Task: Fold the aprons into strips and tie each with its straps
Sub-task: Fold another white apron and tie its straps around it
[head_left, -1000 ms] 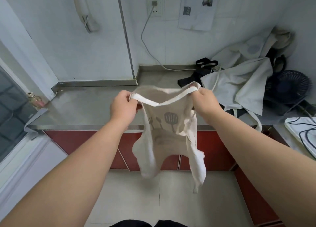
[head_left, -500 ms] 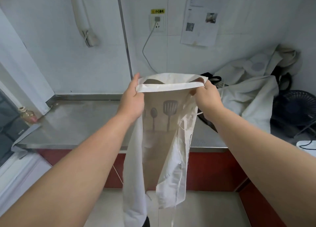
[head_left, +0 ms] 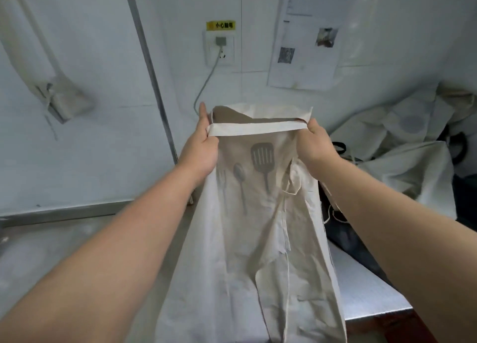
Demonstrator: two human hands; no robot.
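Apron (head_left: 258,226) is held by its top corners. Left hand (head_left: 201,149) fingers curl round the left corner and neck strap (head_left: 258,129), one finger pointing up. Right hand (head_left: 316,144) fingers curl round the right corner. The strap is stretched flat between the hands. The cloth hangs over the steel counter (head_left: 64,252), utensil print showing. A pile of pale aprons (head_left: 402,149) lies at the counter's back right, dark cloth (head_left: 343,242) near it. The white wall behind has a socket (head_left: 220,48), plugged cable (head_left: 204,89), yellow label (head_left: 220,25) and paper sheet (head_left: 307,46).
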